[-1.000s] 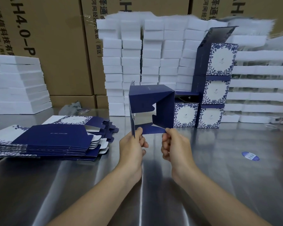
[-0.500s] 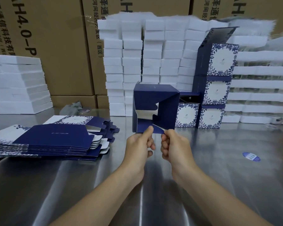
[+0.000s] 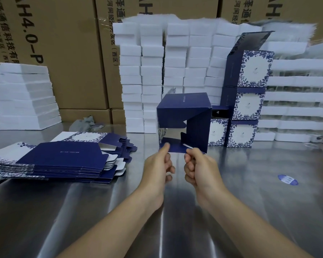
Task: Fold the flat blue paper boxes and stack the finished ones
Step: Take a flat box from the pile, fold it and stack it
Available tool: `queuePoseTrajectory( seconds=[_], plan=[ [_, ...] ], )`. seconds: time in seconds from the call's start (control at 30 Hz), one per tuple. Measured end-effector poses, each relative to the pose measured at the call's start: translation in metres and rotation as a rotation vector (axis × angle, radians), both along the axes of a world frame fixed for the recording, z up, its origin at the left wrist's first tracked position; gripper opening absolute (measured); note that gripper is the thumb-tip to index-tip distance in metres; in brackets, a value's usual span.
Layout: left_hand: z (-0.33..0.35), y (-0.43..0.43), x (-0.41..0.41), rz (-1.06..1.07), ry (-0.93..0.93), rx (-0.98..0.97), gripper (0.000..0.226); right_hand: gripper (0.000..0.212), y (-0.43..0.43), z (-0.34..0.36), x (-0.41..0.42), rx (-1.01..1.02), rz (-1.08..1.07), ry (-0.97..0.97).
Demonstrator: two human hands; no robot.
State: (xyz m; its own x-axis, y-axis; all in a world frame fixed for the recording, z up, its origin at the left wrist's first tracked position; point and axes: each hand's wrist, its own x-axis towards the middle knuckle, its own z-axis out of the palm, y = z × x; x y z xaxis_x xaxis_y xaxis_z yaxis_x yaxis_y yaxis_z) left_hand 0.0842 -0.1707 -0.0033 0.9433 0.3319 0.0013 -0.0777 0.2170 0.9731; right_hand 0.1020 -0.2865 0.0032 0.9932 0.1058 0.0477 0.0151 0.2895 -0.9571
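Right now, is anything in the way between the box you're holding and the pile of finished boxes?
Nothing visible. The left hand and right hand pinch the half-folded box just left of and in front of the finished boxes. Only bare table lies between them.

Blue box [image 3: 183,107] between left hand [image 3: 157,169] and right hand [image 3: 201,170], apparently half-folded

Over the steel table [image 3: 268,211] the person shows as two arms only. The left forearm [image 3: 119,216] and right forearm [image 3: 236,216] are bare and slender, uncovered up to the table's near edge. The left hand [image 3: 157,164] and right hand [image 3: 200,169] are bare too, with slim fingers.
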Motion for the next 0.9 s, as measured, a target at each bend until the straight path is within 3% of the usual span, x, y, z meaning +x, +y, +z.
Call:
queuePoseTrajectory(
  seconds=[0.43, 0.57, 0.67, 0.77, 0.9],
  plan=[
    [0.0, 0.005, 0.002, 0.002, 0.011, -0.085, 0.046, 0.042, 0.001, -0.005, 0.002, -0.041, 0.101, 0.05],
    [-0.003, 0.0, 0.003, -0.049, 0.052, 0.055, 0.047, 0.045, 0.002, -0.006, 0.002, -0.091, 0.153, 0.035],
    [-0.002, 0.006, 0.005, -0.081, 0.061, 0.028, 0.044, 0.023, 0.002, -0.005, 0.002, -0.12, 0.065, -0.008],
    [-0.003, 0.01, 0.006, -0.152, 0.077, 0.017, 0.046, 0.043, 0.0, -0.008, 0.006, -0.12, -0.065, -0.072],
    [-0.003, 0.012, 0.004, -0.334, 0.088, 0.17, 0.035, 0.021, -0.006, -0.01, 0.013, -0.125, -0.169, -0.172]
  ],
)
